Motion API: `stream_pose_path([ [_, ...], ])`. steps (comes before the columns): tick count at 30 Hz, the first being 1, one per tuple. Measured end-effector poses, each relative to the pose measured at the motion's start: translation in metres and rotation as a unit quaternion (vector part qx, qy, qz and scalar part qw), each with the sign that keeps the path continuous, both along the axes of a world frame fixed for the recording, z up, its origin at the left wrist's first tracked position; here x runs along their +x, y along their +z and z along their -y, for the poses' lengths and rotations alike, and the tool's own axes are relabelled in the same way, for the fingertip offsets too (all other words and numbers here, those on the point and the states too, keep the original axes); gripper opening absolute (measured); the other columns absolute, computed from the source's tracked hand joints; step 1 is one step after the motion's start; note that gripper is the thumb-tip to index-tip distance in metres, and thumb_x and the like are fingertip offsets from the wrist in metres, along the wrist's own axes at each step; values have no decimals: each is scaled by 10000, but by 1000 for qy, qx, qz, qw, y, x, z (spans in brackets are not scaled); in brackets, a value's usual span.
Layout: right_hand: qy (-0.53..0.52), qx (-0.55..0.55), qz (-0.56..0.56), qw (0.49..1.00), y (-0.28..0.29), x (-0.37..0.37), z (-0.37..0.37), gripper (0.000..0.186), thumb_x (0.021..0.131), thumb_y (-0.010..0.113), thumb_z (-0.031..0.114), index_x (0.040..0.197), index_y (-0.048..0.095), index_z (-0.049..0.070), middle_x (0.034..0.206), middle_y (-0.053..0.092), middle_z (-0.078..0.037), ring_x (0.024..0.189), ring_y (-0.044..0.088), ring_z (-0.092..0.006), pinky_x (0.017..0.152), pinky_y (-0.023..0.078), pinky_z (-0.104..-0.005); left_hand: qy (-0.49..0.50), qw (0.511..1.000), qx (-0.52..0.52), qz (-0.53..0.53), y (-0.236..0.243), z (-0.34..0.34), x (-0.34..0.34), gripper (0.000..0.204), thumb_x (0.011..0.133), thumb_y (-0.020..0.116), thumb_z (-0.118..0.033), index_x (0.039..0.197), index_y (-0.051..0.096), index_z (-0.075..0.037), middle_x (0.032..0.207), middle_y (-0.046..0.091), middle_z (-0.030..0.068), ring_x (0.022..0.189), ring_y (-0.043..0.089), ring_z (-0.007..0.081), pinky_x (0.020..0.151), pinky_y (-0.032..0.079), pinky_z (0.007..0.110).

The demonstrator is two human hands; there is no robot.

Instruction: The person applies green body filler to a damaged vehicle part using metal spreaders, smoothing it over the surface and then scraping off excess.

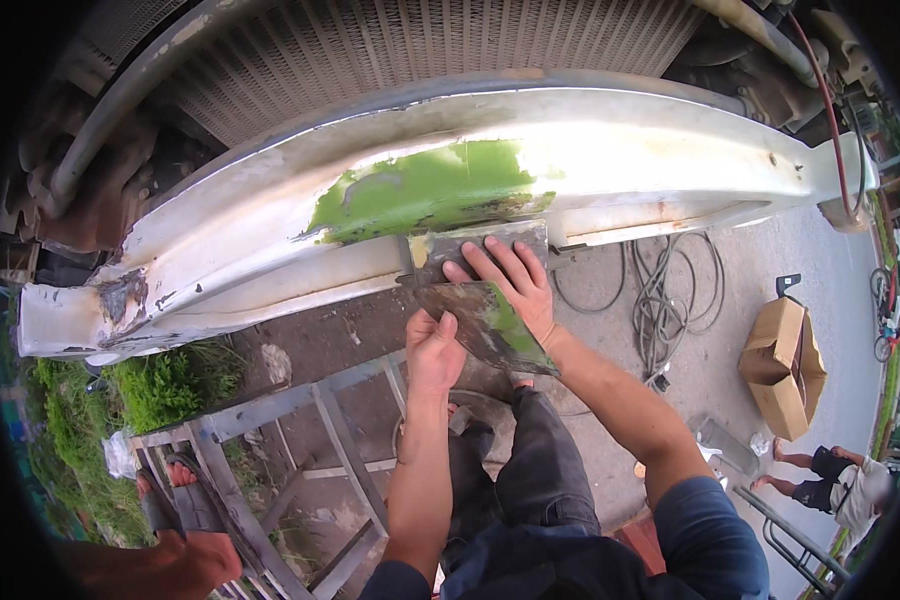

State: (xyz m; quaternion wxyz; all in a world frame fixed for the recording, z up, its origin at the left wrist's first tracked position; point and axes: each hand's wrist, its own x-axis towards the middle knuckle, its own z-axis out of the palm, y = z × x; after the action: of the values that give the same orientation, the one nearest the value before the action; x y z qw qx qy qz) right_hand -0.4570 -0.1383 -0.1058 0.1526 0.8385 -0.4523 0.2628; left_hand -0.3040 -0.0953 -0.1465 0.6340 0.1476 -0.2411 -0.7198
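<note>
In front of me, a white curved vehicle bumper (630, 140) spans the view, with green filler (440, 185) spread across its middle. My left hand (436, 352) grips the left edge of a dark, flat board (460, 305), thumb on top; green paste (511, 322) lies along the board's right side. Against a grey flat plate (440, 243) at the bumper's lower middle, my right hand (510, 280) rests with its fingers stretched out and apart. A yellowish smear marks that plate's left end. The board partly covers my right wrist, and my right palm is hidden.
Behind the bumper stands a ribbed grille (420, 50). Coiled cable (660, 310) and an open cardboard box (782, 365) lie on the ground at right. A ladder-like frame (340, 440) stands lower left, near another person's sandalled feet (182, 475). Another person (855, 495) sits at right.
</note>
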Motion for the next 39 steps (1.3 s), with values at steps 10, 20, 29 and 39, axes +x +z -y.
stream_pose_path([
  [10,-17,-87,27,996,28,-2,10,449,877,502,307,1312,600,256,1344,557,21,1187,542,-189,1033,369,-406,3,1000,-12,-23,20,18,-7,288,926,619,-73,1204,604,0,1212,642,110,1123,600,211,1004,443,381],
  [20,13,-2,13,1000,19,-2,-3,490,830,543,320,1307,601,221,1351,546,-44,1196,532,-234,1034,360,-451,-3,1000,12,9,0,1,0,309,924,630,-114,1212,599,-6,1238,626,106,1149,583,218,1010,435,386],
  [29,13,85,5,996,115,13,-16,500,822,562,267,1312,586,173,1349,535,-78,1194,522,-266,1007,383,-460,-47,986,-140,-79,61,-2,20,233,925,638,-121,1134,626,-19,1203,640,112,1110,609,238,983,469,410],
  [39,3,41,16,999,75,30,-7,479,835,549,246,1310,588,199,1355,529,-52,1184,519,-237,1011,371,-445,3,999,-16,-45,48,-5,30,259,934,613,-91,1173,605,9,1196,642,124,1122,605,240,1005,456,410],
])
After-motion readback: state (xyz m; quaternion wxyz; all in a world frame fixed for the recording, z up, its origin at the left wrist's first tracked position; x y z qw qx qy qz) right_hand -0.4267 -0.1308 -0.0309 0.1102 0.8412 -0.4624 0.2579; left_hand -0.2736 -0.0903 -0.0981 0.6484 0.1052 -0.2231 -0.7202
